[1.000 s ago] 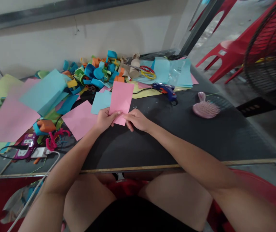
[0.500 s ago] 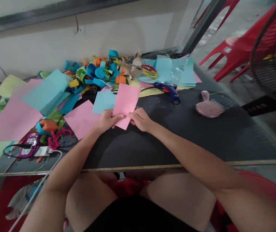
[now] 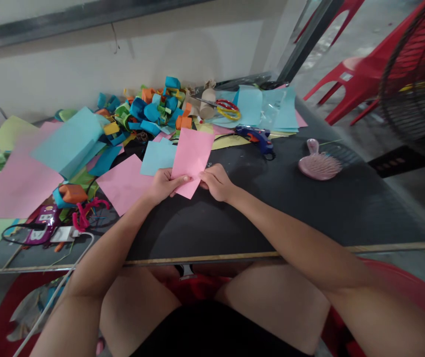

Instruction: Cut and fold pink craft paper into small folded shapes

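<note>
A pink sheet of paper, tall and narrow, is held between my hands above the dark table. My left hand grips its lower left edge, thumb on top and fingers underneath. On the lower right edge, my right hand pinches the paper; its fingertips are partly hidden. Behind the held sheet lies a light blue paper, partly covered. Another pink sheet rests to the left, next to my left forearm.
Folded paper pieces are heaped near the wall. Scissors, a blue glue gun and a pink hairbrush lie to the right. A purple device and a white cable are at left. A fan stands at right.
The whole view has shifted slightly, so things appear a little further left. Both hands keep their hold on the pink paper with almost no change.
</note>
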The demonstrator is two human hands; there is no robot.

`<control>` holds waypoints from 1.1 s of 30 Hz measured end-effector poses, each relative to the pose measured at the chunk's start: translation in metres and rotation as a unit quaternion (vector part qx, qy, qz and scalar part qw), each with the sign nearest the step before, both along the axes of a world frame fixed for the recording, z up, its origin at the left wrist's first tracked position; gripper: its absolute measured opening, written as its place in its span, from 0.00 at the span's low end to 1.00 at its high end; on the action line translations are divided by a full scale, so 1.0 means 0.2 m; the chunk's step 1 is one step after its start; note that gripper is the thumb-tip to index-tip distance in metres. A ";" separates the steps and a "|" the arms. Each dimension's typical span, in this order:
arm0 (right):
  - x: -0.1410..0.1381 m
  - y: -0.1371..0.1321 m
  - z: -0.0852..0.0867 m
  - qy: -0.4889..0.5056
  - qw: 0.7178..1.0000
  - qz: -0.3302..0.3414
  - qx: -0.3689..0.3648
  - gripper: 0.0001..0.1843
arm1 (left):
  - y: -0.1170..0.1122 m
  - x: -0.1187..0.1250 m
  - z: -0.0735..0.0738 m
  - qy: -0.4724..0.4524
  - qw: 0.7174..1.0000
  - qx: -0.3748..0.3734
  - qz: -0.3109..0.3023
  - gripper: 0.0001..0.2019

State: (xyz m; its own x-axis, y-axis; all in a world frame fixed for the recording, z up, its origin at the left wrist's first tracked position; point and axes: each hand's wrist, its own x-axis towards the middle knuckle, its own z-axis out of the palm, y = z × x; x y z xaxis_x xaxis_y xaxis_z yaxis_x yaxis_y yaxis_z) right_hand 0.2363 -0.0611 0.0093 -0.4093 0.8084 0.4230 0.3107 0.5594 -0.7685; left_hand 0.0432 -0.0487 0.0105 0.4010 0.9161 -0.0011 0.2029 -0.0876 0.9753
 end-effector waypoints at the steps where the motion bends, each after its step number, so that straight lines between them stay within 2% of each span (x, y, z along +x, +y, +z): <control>1: 0.00 0.00 0.00 -0.001 1.000 -0.001 -0.001 0.25 | 0.00 0.00 0.00 0.003 1.000 0.000 0.000 0.22; 7: 0.02 0.03 -0.02 0.008 0.999 -0.039 0.009 0.25 | -0.02 0.02 0.03 0.010 1.000 0.003 0.001 0.23; 13: 0.02 0.03 -0.03 0.032 0.999 -0.037 0.008 0.25 | -0.02 0.01 0.03 0.012 1.000 0.001 -0.003 0.23; 18: 0.02 0.03 -0.04 0.051 0.995 -0.090 0.012 0.23 | -0.02 0.01 0.03 0.020 1.000 0.002 -0.009 0.24; 28: 0.02 0.02 -0.03 0.103 0.990 -0.098 -0.010 0.24 | -0.03 0.00 0.04 0.033 0.999 -0.001 -0.020 0.25; 33: 0.02 0.03 -0.03 0.121 0.983 -0.139 -0.010 0.23 | -0.04 0.00 0.06 0.035 0.999 -0.006 -0.030 0.26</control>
